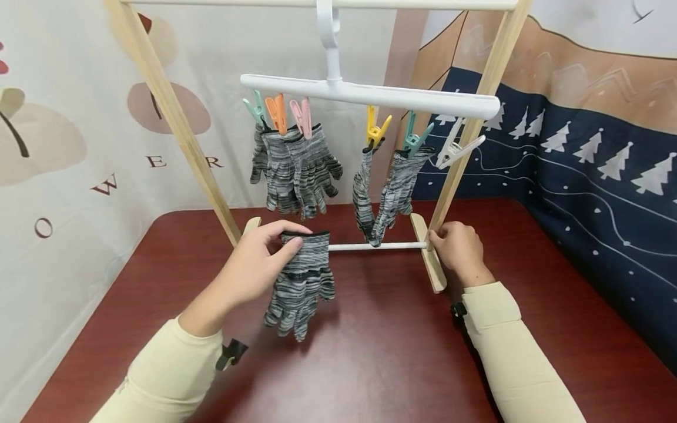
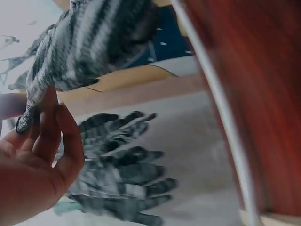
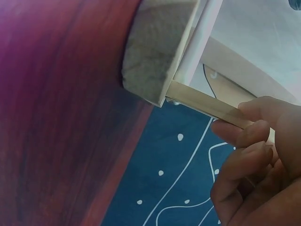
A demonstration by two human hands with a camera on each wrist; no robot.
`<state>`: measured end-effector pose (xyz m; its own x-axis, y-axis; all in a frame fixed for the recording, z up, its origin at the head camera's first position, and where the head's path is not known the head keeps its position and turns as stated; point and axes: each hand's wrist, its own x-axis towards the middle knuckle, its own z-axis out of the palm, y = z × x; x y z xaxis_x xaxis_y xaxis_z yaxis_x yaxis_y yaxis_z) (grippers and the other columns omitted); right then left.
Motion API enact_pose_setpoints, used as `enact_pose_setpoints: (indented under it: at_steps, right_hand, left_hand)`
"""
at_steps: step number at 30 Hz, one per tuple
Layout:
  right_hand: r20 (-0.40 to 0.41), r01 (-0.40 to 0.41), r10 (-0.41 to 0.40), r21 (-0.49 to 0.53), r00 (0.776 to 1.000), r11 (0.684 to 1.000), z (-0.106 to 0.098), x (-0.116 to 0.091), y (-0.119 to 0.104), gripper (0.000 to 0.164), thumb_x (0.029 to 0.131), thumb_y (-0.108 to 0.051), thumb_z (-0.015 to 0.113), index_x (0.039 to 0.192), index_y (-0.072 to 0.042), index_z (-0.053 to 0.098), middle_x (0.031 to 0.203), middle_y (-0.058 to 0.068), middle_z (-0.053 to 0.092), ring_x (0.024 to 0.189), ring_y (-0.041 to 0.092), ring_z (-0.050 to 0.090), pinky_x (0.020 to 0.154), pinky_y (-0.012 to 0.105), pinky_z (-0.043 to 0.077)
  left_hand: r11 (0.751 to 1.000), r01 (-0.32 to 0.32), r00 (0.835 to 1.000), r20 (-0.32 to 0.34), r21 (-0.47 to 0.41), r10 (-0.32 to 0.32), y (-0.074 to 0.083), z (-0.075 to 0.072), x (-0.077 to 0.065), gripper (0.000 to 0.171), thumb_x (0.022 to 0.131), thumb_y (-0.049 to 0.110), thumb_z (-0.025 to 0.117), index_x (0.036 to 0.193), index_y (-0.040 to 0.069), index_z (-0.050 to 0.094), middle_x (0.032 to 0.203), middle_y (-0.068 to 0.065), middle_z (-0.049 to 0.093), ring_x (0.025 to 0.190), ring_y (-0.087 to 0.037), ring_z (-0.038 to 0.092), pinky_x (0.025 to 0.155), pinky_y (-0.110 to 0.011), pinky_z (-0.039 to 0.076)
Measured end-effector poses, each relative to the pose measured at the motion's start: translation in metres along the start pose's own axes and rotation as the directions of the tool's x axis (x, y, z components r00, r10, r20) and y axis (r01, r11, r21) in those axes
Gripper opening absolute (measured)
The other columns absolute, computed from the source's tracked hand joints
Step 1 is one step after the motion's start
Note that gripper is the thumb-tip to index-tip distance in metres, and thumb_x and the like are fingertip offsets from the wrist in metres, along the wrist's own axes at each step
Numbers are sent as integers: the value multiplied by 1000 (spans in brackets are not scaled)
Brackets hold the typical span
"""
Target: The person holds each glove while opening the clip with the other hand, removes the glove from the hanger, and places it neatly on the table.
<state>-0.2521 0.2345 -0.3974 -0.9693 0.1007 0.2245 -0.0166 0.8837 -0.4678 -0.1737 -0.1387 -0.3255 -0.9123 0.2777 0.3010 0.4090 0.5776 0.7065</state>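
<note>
My left hand [image 1: 259,258] pinches the dark-edged cuff of a grey striped knit glove [image 1: 301,288], whose fingers hang downward over the table. The left wrist view shows this glove [image 2: 94,47] close up, with the fingertips and thumb at its cuff. On the other side, my right hand [image 1: 457,247] grips the wooden post [image 1: 449,194] of the drying rack low down, near its foot [image 1: 435,270]. The right wrist view has thumb and fingers around that post [image 3: 207,103]. More striped gloves [image 1: 307,170] hang from the white hanger [image 1: 365,94] above.
A teal clip [image 1: 256,108], an orange clip [image 1: 277,113] and a pink clip [image 1: 302,117] hold gloves at the left. At the right, a yellow clip [image 1: 376,126] and another teal clip [image 1: 416,135] hold gloves; a white clip [image 1: 457,147] hangs bare. A white crossbar [image 1: 370,247] spans the rack's bottom.
</note>
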Motion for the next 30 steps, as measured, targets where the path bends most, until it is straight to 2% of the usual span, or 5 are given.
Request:
enact_pose_setpoints:
  at_steps: [6,16,21,23,30]
  right_hand:
    - [7,10,-10,-13,1000,1000,-5,-2,0,30,97,-27,62,99,0,76,88,21,75,70,33,67,54,41,51]
    - [9,4,-4,-33,1000,999,-7,-5,1,31,97,-27,63,100,0,76,89,21,75,70,32,68,54,42,52]
    - [2,17,-17,-33,1000,999,-6,-4,0,31,97,-26,63,99,1,76,88,21,75,70,34,69,54,43,53]
    - [9,15,-15,-34,1000,999,-5,-4,0,31,97,-26,63,99,1,76,89,21,75,71,34,69,55,43,53]
    - [34,4,-4,-25,999,1000,-4,-2,-3,32,98,-27,62,102,2,75,91,21,75,72,33,69,57,43,53]
  left_hand:
    - [994,96,989,121,-61,-88,-31,-9,0,22,100,11,57,119,14,66,106,-13,49,58,-8,46,59,-26,42]
    - [984,141,943,288,106,-166,-75,-10,6,39,90,0,55,127,12,57,56,4,38,42,-8,31,44,-27,36]
    - [958,134,932,295,253,-208,-90,-6,7,43,89,0,58,130,14,57,93,-17,68,41,-9,34,48,-29,39]
    - [942,131,926,300,310,-228,-95,-5,7,44,89,0,59,131,14,58,114,-21,68,43,-10,37,52,-30,41]
    - [890,122,921,284,439,-266,-106,-5,8,46,89,-1,60,133,15,61,129,-21,64,66,-20,53,63,-35,43]
